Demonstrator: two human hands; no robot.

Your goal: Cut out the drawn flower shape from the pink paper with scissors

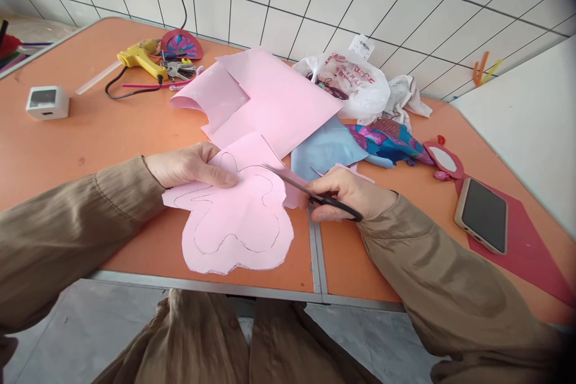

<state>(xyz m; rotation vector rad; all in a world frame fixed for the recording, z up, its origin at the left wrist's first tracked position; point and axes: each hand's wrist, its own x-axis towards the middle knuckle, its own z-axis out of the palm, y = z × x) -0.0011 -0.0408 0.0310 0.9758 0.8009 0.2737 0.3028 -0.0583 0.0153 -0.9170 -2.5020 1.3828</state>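
Observation:
My left hand grips a pink foam or paper sheet at its upper left, thumb on top. Drawn pencil-like lines curve across this sheet, and its lower border is cut in a rounded, wavy shape. In my right hand are black-handled scissors, their blades pointing left across the sheet's upper right part. A flap of pink material hangs at the right beside the blades. Behind lie larger pink sheets, one of them curled at the left. Pink offcuts rest just beyond my right hand.
On the orange table are a yellow glue gun, keys and a white cube-shaped device at left. Light-blue material, a plastic bag and patterned fabric lie behind. A phone rests on a red sheet at right.

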